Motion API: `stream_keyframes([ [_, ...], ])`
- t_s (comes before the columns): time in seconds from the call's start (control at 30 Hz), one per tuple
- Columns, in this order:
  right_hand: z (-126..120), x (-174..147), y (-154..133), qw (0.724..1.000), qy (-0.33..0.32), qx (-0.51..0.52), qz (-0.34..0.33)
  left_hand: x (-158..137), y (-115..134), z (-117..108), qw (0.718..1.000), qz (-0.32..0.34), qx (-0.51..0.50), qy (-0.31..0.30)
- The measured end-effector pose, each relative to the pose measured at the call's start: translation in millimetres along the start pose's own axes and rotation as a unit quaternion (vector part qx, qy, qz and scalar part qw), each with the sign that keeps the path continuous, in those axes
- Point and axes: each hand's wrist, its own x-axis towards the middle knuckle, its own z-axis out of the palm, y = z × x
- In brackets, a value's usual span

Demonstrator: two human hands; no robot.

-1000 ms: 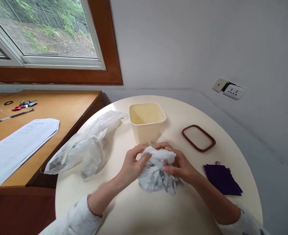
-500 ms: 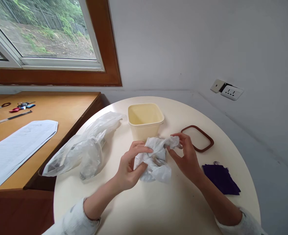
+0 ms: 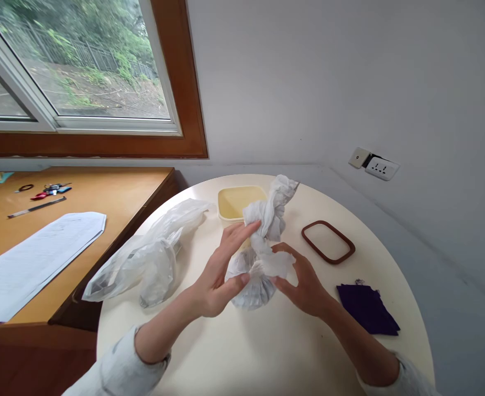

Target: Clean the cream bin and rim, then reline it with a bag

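Observation:
A bunched white plastic bag (image 3: pixel 254 289), knotted or twisted at its top, rests on the round table in front of me. One long twisted end stands up from it, past the cream plastic container (image 3: pixel 236 220). My left hand (image 3: pixel 221 275) is at its left side, the fingers against the twisted end and the thumb lower on the bag. On the right, my right hand (image 3: pixel 304 280) has a loose flap of the bag between thumb and fingers. The bag's contents are hidden.
A brown rounded frame (image 3: pixel 329 260) and folded dark purple cloth (image 3: pixel 368 309) lie on the right of the cream table (image 3: pixel 209 357). A clear plastic bag (image 3: pixel 155 264) lies left. Papers (image 3: pixel 40 264), keys (image 3: pixel 55 190) and a pen (image 3: pixel 36 207) are on the wooden desk (image 3: pixel 122 190).
One end of the white bag now sticks up, twisted, in front of the container. My right hand has moved slightly down and left to another part of the bag. The view has shifted slightly.

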Motion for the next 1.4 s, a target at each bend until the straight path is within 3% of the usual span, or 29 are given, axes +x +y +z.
stream_keyframes([
  [0.17,5,11,-17,0.999,0.011,0.017,0.039,17,18,-4,0.999,0.037,0.039,-0.006],
  [0.37,-7,31,-35,0.994,0.004,0.093,0.058,38,33,-9,0.995,0.083,0.010,0.053],
  [0.47,-13,41,-45,0.990,0.029,0.126,0.049,44,37,-11,0.997,0.042,-0.033,0.063],
  [0.7,-16,54,-58,0.977,0.056,0.193,0.066,43,34,-11,0.979,-0.140,-0.143,0.036],
  [0.87,-14,54,-53,0.966,0.106,0.221,0.083,41,30,-9,0.978,-0.139,-0.119,0.102],
  [1.07,-20,56,-46,0.914,0.166,0.358,0.093,38,32,-12,0.970,-0.128,-0.141,0.150],
  [1.17,-24,58,-46,0.896,0.149,0.404,0.114,36,30,-15,0.959,-0.144,-0.179,0.168],
  [1.3,-24,59,-45,0.877,0.075,0.452,0.146,32,27,-18,0.939,-0.177,-0.246,0.163],
  [1.4,-22,59,-47,0.877,0.030,0.448,0.172,32,27,-17,0.921,-0.210,-0.296,0.143],
])
